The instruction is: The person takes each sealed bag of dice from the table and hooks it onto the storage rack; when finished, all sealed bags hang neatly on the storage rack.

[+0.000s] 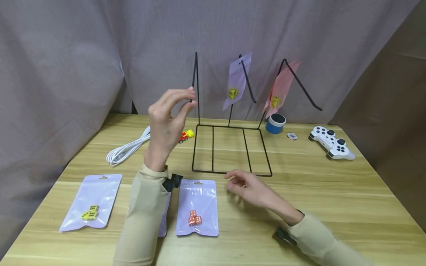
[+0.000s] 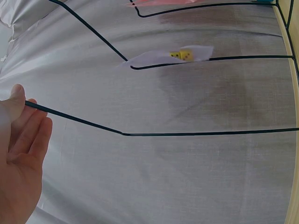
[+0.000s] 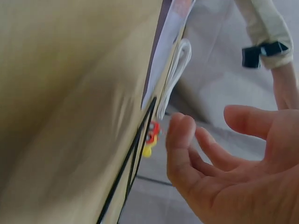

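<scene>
My left hand (image 1: pixel 166 127) pinches the free end of the left hook (image 2: pixel 84 121) of a black wire display rack (image 1: pixel 213 147) between thumb and fingers. No bag hangs on that hook. On the middle hook hangs a purple zip bag (image 1: pixel 237 79) with yellow dice; the right hook carries a pink bag (image 1: pixel 281 88), also with yellow dice inside. My right hand (image 1: pixel 251 188), loosely curled and holding nothing, hovers by the rack's front edge. Beside it lies a purple bag (image 1: pixel 198 192) with orange dice. Another purple bag (image 1: pixel 164 221) is mostly hidden under my left forearm.
At the left of the table lies a purple bag (image 1: pixel 100 188) with yellow dice. Behind it are a coiled white cable (image 1: pixel 128 147) and a red-yellow toy car (image 1: pixel 186 136). To the right are a blue round container (image 1: pixel 275 125), a poker chip (image 1: pixel 292 136) and a white game controller (image 1: pixel 331 142).
</scene>
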Demonstrator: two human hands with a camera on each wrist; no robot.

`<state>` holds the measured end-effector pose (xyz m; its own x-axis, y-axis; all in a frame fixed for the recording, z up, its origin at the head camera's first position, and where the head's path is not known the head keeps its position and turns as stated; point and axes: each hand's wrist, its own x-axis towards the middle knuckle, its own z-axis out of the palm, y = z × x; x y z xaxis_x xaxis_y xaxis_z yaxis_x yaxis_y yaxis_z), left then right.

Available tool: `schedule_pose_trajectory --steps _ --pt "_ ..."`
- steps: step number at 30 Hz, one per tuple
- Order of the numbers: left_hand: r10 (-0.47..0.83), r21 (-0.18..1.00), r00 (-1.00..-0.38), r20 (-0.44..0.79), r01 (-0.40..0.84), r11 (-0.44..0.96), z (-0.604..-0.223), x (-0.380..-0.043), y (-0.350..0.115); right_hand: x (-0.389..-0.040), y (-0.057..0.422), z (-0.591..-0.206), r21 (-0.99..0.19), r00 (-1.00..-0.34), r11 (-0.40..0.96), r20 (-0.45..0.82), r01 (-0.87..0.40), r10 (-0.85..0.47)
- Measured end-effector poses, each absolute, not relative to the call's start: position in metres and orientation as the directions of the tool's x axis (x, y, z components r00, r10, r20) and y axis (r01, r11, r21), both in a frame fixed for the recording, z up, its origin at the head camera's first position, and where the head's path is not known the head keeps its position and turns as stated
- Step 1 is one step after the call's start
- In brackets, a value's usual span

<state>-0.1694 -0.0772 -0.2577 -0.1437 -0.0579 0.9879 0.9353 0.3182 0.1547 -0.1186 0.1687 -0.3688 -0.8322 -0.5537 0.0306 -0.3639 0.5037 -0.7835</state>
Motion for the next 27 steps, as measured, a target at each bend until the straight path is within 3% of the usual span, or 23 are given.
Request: schedule_pose_trajectory --steps 8,15,27 --pt "-0.054 0.15 -0.14 0.989 0.939 0.31 -0.257 -0.17 -0.078 -0.105 0.159 -0.377 -0.779 -0.771 0.522 -0.078 -0.348 -0.632" --pt "-0.054 0.155 -0.145 0.988 0.938 0.311 -0.256 -0.169 -0.076 -0.099 0.155 -0.382 -0.763 -0.772 0.563 -0.135 -0.319 -0.621" --pt "-0.049 0.158 -0.151 0.987 0.933 0.324 -0.256 -0.17 -0.076 -0.094 0.149 -0.384 -0.893 -0.743 0.434 -0.213 -0.115 -0.635"
